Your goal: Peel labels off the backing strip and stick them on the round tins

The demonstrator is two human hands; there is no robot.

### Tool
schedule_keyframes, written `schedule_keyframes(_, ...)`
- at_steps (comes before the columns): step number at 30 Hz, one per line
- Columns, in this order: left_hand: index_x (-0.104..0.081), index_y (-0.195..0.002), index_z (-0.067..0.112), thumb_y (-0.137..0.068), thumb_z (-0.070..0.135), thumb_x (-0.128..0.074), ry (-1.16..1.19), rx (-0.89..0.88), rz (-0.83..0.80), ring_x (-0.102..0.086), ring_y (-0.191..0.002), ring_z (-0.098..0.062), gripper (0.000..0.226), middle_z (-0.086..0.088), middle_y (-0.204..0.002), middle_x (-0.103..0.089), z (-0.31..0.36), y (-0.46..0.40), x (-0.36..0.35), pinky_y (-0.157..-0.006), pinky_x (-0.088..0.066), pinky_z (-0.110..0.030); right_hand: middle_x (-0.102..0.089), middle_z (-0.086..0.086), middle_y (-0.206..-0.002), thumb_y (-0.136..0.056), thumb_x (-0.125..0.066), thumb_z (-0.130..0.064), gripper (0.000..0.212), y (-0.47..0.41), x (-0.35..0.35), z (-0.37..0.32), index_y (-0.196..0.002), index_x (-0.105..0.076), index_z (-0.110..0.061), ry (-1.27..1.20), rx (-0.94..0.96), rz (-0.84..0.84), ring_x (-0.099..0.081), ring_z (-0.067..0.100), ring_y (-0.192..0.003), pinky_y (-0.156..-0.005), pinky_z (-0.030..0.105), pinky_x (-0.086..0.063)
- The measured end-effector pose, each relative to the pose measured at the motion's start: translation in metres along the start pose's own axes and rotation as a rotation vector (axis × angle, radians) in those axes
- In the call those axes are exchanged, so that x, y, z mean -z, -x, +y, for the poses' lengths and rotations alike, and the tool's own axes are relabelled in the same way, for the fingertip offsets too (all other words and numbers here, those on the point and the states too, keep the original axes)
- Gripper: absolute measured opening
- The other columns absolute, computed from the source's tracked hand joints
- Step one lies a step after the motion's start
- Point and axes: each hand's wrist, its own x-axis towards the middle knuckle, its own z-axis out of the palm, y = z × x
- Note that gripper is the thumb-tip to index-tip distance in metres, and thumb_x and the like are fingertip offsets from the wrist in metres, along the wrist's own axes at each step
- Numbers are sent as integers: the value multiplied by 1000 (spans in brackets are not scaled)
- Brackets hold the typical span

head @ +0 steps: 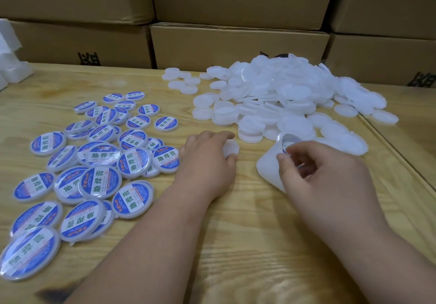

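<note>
A: Biggest first. What's seen on the table (236, 244)?

B: A heap of blank tins (283, 96) is piled at the far right, white plastic, unlabelled. A spread of labelled tins (94, 162) is laid out on the left, blue/white labels up. Cardboard boxes (236, 39) are stacked behind.

A: How are the tins judged to handle?

B: Prob. very light, stiff, smooth plastic, so easily slid or knocked. Best pinned flat from above or pinched at the rim. Not fragile, it seems.

A: And the backing strip?

B: The backing strip (269, 169) is seen near the right hand, white, curled up off the table at its far end. Thin, floppy, slick-looking. It's prob. best taken at the edge, w/ the peel started at a label's rim.

A: The label itself?

B: One label (289, 142) is seen at the strip's raised end, partly lifted, blurred. Thin film, sticky underneath by judgement; likely to fold onto itself if held by more than an edge.

A: Hands?

B: The left hand (207, 162) is laid over a single blank tin (232, 149) between the heap and the labelled lot, fingers curled round it, tin held on the table. The right hand (318, 176) is narrowed to a pinch, thumb and fingertips closed at the label on the strip. Whether the label is fully free can't be told.
</note>
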Motion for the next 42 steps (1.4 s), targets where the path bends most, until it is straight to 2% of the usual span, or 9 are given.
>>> schedule_keyframes(6,-52,-136,42,-90,16,-60,203,-39,47,-39,-129,-19,53,6,-134,-41,2,2,2,-110,-37,-37,-58,-4,-49,-84,-62,-59,49,-17,-7,-1,-58,-61,-17,315,-163,-273,-56,9,-52,-47,27,-40)
schedule_keyframes(12,-54,-128,51,-91,14,-57,404,-126,52,-55,-81,1,52,23,-117,-54,8,6,4,-73,-38,-3,-60,2,-59,-89,-61,-33,25,-11,-19,18,-70,-60,-16,163,-158,-221,-57,16,-59,-56,37,-49)
schedule_keyframes(15,-38,-139,63,-88,13,-56,531,-157,46,-57,-105,3,73,55,-120,-45,17,14,7,-81,-39,-1,-57,-7,-59,-88,-62,-27,14,-17,-21,23,-75,-59,-23,35,-127,-225,-54,9,-61,-52,23,-40)
schedule_keyframes(21,-63,-110,47,-83,22,-68,843,-56,-12,-65,-78,-6,37,19,-99,-69,23,17,0,-70,-52,-23,-71,-2,-91,-81,-55,-25,27,-17,-20,20,-107,-62,-26,-116,-104,-304,-66,18,-84,-74,41,-56)
schedule_keyframes(24,-64,-97,40,-86,14,-65,901,-27,-5,-59,-70,-5,29,20,-89,-67,23,15,0,-63,-50,-18,-71,-12,-83,-76,-48,-28,34,-14,-22,17,-106,-59,-40,-171,-90,-328,-63,8,-70,-59,23,-50)
schedule_keyframes(30,-60,-73,41,-89,-6,-43,978,61,-25,-34,-40,-5,52,15,-63,-53,21,10,4,-38,-29,-14,-63,17,-86,-73,-41,-26,34,-16,-20,16,-100,-60,-18,-172,-84,-294,-54,31,-73,-54,41,-42)
schedule_keyframes(35,-65,-94,39,-96,-5,-42,987,15,-60,-65,-96,8,50,16,-121,-63,25,14,3,-60,-47,-8,-67,15,-89,-71,-41,-27,37,-13,-17,15,-100,-61,-16,-159,-75,-299,-58,32,-76,-61,50,-51)
schedule_keyframes(39,-62,-117,43,-104,14,-47,857,-48,-135,-66,-105,-4,35,22,-117,-67,26,14,-1,-86,-54,-28,-46,-5,-57,-69,-42,-19,13,-12,-16,15,-73,-54,-21,-254,-34,-321,-37,15,-52,-46,30,-33)
schedule_keyframes(42,-56,-120,54,-101,39,-55,777,-37,-176,-64,-87,3,24,24,-98,-70,22,13,0,-75,-49,-21,-39,-16,-53,-70,-42,-12,23,-11,-15,13,-62,-51,-32,-353,6,-353,-32,5,-51,-45,17,-29)
